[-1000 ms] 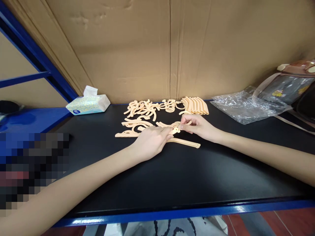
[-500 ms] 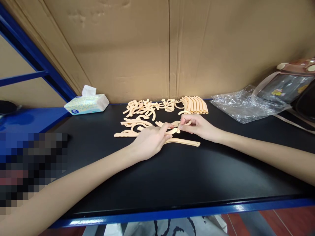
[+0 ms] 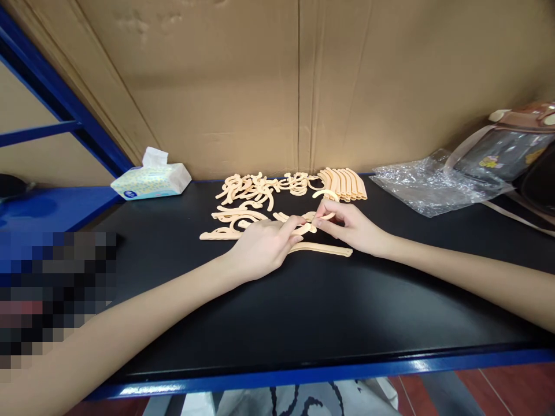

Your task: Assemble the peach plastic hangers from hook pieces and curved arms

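My left hand (image 3: 263,247) lies on the black tabletop (image 3: 303,312) with its fingers curled round a small pale orange curved piece (image 3: 306,226). My right hand (image 3: 352,227) meets it from the right and pinches the same piece at its far end. A long flat strip (image 3: 329,250) of the same material lies under and just in front of both hands. More loose curved pieces (image 3: 236,218) sit to the left of my left hand.
A heap of small curved pieces (image 3: 255,188) and a row of stacked arcs (image 3: 344,184) lie by the cardboard back wall. A tissue pack (image 3: 151,179) is at the back left. Crumpled clear plastic (image 3: 427,186) and a bag (image 3: 511,150) are at the right.
Both hands stay together on the small piece. My right hand's fingers have shifted slightly on it; the view has drifted a little.
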A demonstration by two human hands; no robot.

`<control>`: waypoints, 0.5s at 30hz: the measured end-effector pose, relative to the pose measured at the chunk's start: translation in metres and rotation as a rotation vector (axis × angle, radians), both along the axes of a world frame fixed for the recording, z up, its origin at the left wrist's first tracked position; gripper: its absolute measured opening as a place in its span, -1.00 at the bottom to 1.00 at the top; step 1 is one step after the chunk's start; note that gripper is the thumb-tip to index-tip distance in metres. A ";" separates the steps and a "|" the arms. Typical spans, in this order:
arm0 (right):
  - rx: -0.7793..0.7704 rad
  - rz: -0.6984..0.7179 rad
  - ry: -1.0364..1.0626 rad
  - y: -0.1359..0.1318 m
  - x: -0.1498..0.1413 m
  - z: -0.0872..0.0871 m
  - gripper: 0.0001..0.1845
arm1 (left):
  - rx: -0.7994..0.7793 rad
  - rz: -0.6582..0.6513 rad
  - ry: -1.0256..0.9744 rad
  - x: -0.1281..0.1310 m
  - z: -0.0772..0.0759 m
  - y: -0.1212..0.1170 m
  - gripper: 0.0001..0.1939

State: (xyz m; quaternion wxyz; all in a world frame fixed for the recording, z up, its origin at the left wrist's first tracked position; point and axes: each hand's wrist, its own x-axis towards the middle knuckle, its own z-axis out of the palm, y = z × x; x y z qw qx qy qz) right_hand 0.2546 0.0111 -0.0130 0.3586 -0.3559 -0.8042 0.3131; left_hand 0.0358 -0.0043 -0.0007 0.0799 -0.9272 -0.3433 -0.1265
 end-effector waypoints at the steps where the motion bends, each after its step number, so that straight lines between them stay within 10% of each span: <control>1: 0.014 0.001 -0.008 -0.001 0.000 0.000 -0.74 | 0.004 0.000 0.000 0.000 0.000 0.000 -0.69; 15: 0.382 0.020 -0.155 -0.013 0.001 -0.002 -0.71 | -0.099 0.000 -0.099 0.002 0.002 -0.009 -0.76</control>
